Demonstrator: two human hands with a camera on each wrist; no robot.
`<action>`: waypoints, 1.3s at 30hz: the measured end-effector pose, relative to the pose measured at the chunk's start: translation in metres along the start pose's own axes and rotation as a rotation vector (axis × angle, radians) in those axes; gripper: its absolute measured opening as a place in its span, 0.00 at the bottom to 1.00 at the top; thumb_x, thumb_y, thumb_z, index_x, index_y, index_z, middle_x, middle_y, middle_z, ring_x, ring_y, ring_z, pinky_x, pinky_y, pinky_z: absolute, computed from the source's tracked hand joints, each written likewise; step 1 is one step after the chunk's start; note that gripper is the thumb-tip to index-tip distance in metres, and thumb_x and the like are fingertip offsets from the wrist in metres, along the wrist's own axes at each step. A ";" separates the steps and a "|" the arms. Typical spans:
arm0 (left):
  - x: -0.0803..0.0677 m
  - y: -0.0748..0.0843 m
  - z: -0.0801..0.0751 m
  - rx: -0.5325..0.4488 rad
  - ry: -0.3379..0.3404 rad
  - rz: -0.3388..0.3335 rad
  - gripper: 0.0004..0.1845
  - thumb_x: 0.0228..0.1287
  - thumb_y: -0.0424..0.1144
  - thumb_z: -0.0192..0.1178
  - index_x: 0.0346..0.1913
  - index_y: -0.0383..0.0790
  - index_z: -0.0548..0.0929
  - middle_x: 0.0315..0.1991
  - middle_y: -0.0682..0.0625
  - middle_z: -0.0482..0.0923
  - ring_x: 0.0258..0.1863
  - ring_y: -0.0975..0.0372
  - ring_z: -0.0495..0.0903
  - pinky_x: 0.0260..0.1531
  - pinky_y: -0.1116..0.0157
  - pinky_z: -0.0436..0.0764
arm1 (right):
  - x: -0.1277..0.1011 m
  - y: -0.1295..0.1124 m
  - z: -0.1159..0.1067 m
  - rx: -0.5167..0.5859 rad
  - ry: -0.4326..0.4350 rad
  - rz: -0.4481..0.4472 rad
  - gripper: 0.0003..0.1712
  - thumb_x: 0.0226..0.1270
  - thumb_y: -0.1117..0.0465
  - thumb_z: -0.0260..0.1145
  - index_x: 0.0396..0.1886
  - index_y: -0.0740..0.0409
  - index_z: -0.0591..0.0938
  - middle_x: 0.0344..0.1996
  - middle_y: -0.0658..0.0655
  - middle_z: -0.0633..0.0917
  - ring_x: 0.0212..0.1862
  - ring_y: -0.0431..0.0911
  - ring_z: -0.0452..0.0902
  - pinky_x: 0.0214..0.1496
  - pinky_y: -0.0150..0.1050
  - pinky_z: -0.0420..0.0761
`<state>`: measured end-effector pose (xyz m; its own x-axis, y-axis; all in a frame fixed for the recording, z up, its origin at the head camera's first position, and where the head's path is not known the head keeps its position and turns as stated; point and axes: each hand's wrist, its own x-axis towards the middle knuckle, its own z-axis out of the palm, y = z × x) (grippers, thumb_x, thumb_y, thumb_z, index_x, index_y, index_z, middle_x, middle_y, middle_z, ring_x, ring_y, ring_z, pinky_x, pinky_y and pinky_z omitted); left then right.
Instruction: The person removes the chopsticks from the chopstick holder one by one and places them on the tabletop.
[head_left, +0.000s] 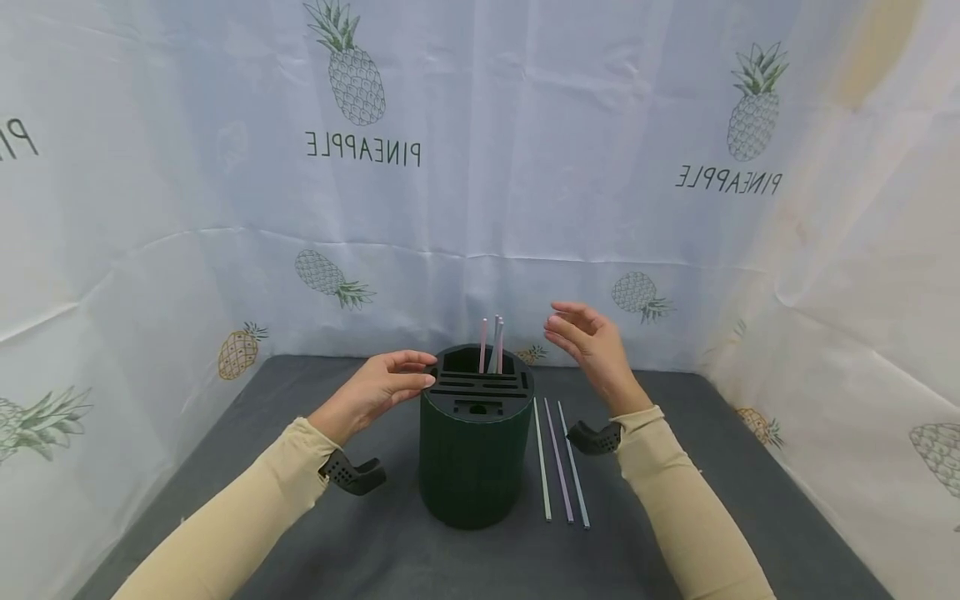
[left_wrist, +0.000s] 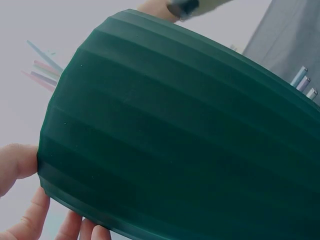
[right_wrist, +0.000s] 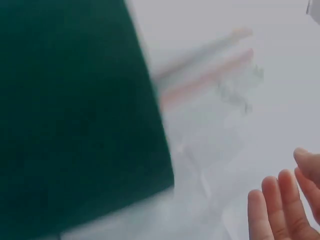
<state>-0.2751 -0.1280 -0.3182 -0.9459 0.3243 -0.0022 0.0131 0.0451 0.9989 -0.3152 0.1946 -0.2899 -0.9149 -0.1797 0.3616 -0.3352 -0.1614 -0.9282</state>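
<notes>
A dark green ribbed round holder with slots in its top stands on the grey table; it fills the left wrist view and the left of the right wrist view. Several pale straws stand in its rear opening. My left hand rests its straight fingers against the holder's upper left rim. My right hand hovers open to the right of the straws, holding nothing; its fingers show in the blurred right wrist view. Three straws lie side by side on the table right of the holder.
A white sheet printed with pineapples walls the table at the back and both sides. Bare grey table lies in front of the holder and to its left.
</notes>
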 end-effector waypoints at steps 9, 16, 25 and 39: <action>0.001 -0.001 0.000 -0.004 0.000 0.001 0.25 0.66 0.33 0.61 0.64 0.33 0.71 0.65 0.39 0.64 0.59 0.54 0.73 0.67 0.52 0.68 | -0.008 -0.002 0.033 -0.252 -0.152 -0.065 0.17 0.64 0.62 0.69 0.52 0.56 0.81 0.45 0.57 0.84 0.46 0.42 0.84 0.53 0.42 0.83; 0.001 0.001 0.000 -0.010 0.006 0.003 0.25 0.65 0.32 0.61 0.64 0.32 0.71 0.65 0.39 0.64 0.59 0.54 0.73 0.67 0.52 0.68 | -0.008 0.003 0.041 -0.336 -0.208 -0.005 0.18 0.60 0.62 0.72 0.49 0.61 0.81 0.43 0.52 0.84 0.46 0.45 0.82 0.53 0.42 0.82; 0.000 0.001 0.000 -0.007 0.000 0.006 0.25 0.65 0.32 0.61 0.64 0.32 0.71 0.65 0.38 0.64 0.59 0.54 0.73 0.67 0.51 0.68 | -0.006 0.003 0.045 -0.444 -0.232 0.015 0.14 0.59 0.64 0.72 0.45 0.60 0.82 0.41 0.57 0.85 0.44 0.47 0.83 0.49 0.43 0.84; -0.001 0.000 0.000 -0.008 -0.003 0.003 0.25 0.66 0.33 0.61 0.65 0.32 0.70 0.65 0.38 0.64 0.60 0.54 0.72 0.67 0.52 0.68 | -0.005 -0.022 0.042 -0.271 -0.160 -0.097 0.10 0.62 0.67 0.69 0.43 0.62 0.80 0.44 0.62 0.83 0.42 0.43 0.84 0.49 0.42 0.85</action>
<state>-0.2745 -0.1286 -0.3182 -0.9449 0.3275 0.0002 0.0128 0.0363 0.9993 -0.2932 0.1581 -0.2674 -0.8357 -0.3302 0.4388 -0.4866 0.0749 -0.8704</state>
